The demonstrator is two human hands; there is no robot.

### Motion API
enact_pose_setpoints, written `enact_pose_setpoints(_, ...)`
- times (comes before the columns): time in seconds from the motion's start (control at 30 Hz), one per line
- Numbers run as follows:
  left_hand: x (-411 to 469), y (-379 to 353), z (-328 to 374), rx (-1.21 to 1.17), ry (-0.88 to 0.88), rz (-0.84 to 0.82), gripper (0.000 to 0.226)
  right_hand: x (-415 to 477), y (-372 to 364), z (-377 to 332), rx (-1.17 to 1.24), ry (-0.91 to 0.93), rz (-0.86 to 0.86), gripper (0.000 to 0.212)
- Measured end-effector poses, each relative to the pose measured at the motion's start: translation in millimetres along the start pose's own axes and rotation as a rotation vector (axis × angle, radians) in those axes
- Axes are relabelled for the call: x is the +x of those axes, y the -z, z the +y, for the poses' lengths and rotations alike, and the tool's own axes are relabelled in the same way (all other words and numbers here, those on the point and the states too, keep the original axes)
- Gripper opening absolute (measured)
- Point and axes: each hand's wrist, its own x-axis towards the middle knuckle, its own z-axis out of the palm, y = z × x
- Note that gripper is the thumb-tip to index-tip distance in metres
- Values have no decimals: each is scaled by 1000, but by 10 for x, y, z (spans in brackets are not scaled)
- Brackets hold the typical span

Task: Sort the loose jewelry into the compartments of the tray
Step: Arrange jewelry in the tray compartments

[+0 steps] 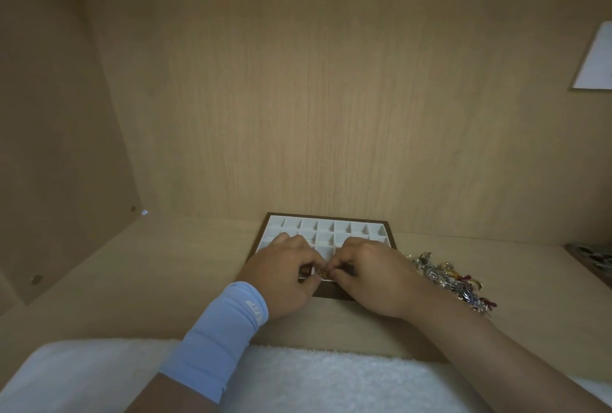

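Now over the near rim of the compartment tray, we hold a small gold piece pinched between the fingertips of both hands. The left hand and right hand are curled knuckle to knuckle above the front row. White cells lie straight ahead of the fingers, toward the wooden back panel, so by our judgement a short reach forward is all the piece needs. The heap of loose jewelry sits on the tabletop just right of the tray, its long axis slanting from far-left to near-right beside the right wrist, which makes the right hand the nearer for any further pick. A pale blue wrist sleeve covers the left forearm, and a white fleecy cloth lies nearest us.
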Motion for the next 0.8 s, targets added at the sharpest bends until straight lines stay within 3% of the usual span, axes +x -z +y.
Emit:
enact_pose_setpoints(0.27,39,31,54,-20,23,11,25,-50,311,226,105,-89,2,18)
enact_pose_setpoints(0.5,514,-125,643,-136,-55,-6,16,-182,860,910,179,-296,10,12)
enact_pose_setpoints(0.8,1103,-649,1401,-180,-43,-139,4,-431,1032,1449,111,-495,-246,10)
